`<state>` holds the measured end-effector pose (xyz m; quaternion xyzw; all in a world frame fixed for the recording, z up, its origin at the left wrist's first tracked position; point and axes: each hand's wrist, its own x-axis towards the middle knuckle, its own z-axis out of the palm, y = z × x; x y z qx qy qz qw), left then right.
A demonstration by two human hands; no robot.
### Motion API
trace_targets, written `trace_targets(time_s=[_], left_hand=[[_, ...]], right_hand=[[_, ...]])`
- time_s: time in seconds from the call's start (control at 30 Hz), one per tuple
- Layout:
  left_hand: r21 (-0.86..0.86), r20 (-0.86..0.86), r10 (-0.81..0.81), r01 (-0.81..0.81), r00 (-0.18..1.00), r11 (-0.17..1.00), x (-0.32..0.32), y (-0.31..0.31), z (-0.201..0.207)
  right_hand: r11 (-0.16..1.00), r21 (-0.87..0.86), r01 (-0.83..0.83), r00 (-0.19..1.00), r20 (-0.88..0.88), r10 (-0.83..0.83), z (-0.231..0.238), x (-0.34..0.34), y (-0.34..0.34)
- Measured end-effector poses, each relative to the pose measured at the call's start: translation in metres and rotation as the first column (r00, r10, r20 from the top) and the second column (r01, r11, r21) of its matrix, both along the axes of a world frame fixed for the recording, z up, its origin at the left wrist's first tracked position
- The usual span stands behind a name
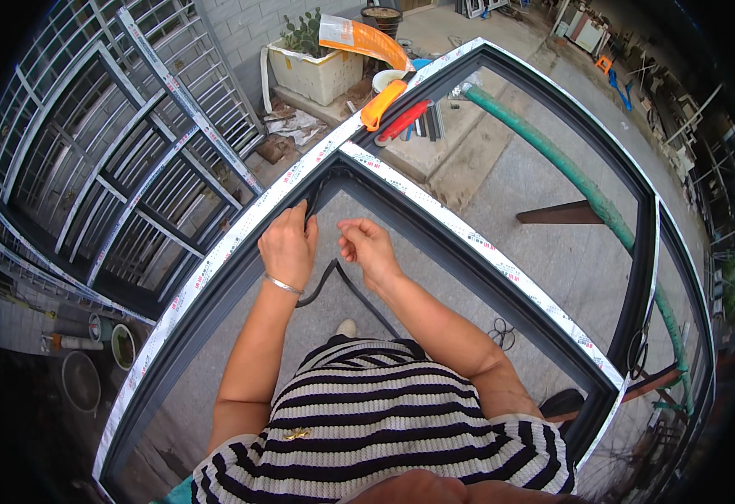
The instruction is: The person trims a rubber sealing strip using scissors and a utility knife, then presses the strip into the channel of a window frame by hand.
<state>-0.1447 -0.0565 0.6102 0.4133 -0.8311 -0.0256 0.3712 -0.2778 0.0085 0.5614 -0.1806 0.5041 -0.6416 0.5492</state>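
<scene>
My left hand [287, 250], with a bracelet at its wrist, is closed on a black rubber strip [313, 198] at the inner edge of a large metal frame [241, 225]. This frame has dark inner grooves and white printed film on its faces. Below my hands the strip's loose length hangs in a bend. Close by on the right, my right hand [369, 254] is loosely curled, with nothing visible in its fingers. An orange-handled tool [381, 105] rests on the frame beyond my hands, near a red tool [403, 123].
A green pole [544, 147] passes beneath the frame's right part. Other metal frames [144, 181] lean against a barred fence at left. A cactus planter [313, 76] stands behind. Black looped cord [503, 334] lies on the concrete floor; scissors-like black loops [638, 351] sit at the right bar.
</scene>
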Motion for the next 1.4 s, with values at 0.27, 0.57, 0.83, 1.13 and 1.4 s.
trace_targets(time_s=[0.27, 0.57, 0.83, 1.13, 1.4], left_hand=[[0.04, -0.019, 0.025, -0.025, 1.0, 0.999, -0.003, 0.001, -0.006], [0.043, -0.078, 0.003, 0.0, 0.997, 0.999, 0.005, -0.003, -0.006], [0.024, -0.113, 0.011, -0.009, 0.994, 1.0, 0.004, -0.004, -0.013], [0.104, -0.206, -0.073, 0.096, 0.976, 0.99, -0.012, -0.01, -0.017], [0.35, -0.299, -0.133, 0.238, 0.945, 0.906, -0.018, -0.011, -0.014]], right_hand=[[0.988, -0.098, 0.118, 0.991, -0.05, -0.124, 0.015, -0.004, -0.01], [0.867, -0.498, -0.03, 0.192, -0.854, -0.484, 0.038, -0.011, -0.029], [0.955, -0.296, 0.005, -0.419, -0.868, -0.267, 0.078, -0.044, -0.032], [0.985, -0.17, 0.008, -0.423, -0.894, -0.151, 0.075, -0.044, -0.043], [0.986, -0.155, -0.066, -0.394, -0.904, -0.168, 0.074, -0.049, -0.046]])
